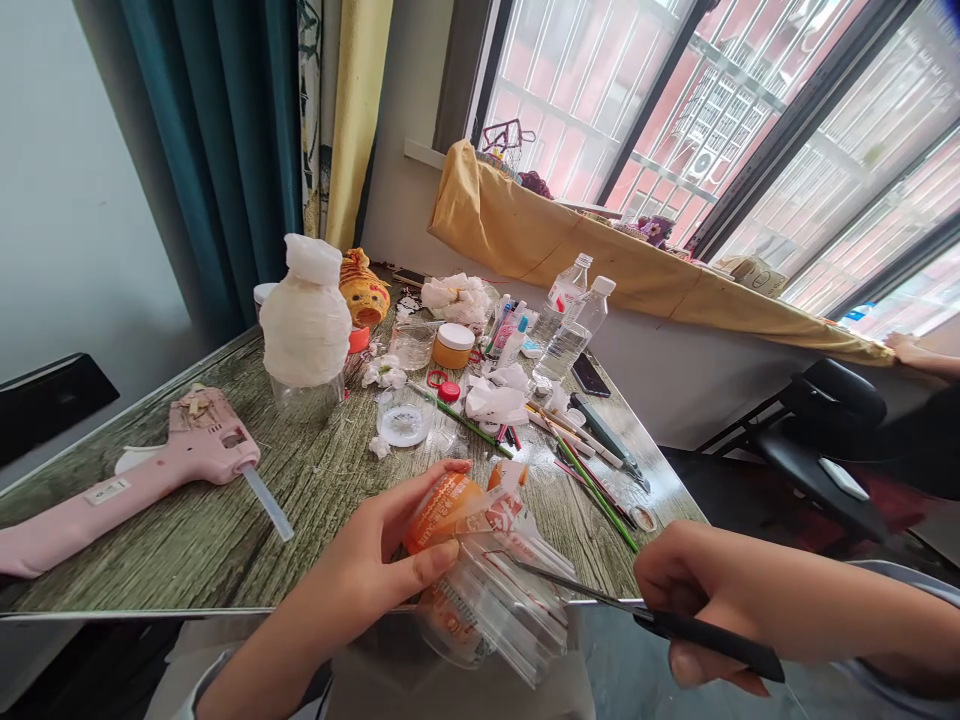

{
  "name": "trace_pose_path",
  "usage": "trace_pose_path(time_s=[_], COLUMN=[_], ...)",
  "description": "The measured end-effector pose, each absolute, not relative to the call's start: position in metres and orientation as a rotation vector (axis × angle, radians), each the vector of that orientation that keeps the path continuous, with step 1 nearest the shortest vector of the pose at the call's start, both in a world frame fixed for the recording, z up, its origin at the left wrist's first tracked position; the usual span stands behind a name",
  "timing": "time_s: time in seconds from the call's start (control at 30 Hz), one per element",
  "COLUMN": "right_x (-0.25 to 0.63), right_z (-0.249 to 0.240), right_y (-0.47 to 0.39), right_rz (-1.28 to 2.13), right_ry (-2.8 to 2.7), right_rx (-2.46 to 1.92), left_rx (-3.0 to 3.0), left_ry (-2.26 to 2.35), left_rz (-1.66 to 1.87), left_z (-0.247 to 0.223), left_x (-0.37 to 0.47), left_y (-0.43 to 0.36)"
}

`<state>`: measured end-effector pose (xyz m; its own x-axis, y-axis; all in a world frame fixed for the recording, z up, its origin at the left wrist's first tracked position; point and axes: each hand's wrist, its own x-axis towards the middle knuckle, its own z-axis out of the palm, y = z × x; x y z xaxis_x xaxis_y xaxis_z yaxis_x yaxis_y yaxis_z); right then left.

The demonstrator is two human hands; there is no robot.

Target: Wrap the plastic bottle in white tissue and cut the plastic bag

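Note:
At the table's front edge, my left hand [390, 545] is wrapped round a clear plastic bottle [506, 600] with an orange label, its wall cut into strips on the right side. My right hand [701, 600] is closed on the black handle of a thin-bladed tool [705, 635], which looks like scissors or a knife. The tip of the blade rests against the cut plastic, just right of my left thumb. Part of the bottle hangs over the table edge.
A pink glue gun [202, 450] lies on the wooden table [322, 470] at left. Behind stand a white-wrapped jar [306, 330], an orange pot [453, 347] and two water bottles [574, 330]. Tissues, pens and a box cutter [611, 440] lie about. A person's arm [926, 355] shows far right.

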<state>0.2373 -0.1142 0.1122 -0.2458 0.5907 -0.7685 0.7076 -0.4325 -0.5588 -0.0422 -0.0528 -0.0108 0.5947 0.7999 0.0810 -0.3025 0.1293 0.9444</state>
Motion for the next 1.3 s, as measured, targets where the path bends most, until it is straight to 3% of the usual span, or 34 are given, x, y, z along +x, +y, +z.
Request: trace_pose_path(time_s=[1.3], right_x=[0.226], right_z=[0.105], right_y=[-0.114], right_rz=[-1.877], right_ry=[1.669], right_rx=[1.893], left_rx=[1.18], left_ry=[0.48], left_rz=[0.853], left_z=[-0.009], left_x=[-0.042], left_y=[-0.052])
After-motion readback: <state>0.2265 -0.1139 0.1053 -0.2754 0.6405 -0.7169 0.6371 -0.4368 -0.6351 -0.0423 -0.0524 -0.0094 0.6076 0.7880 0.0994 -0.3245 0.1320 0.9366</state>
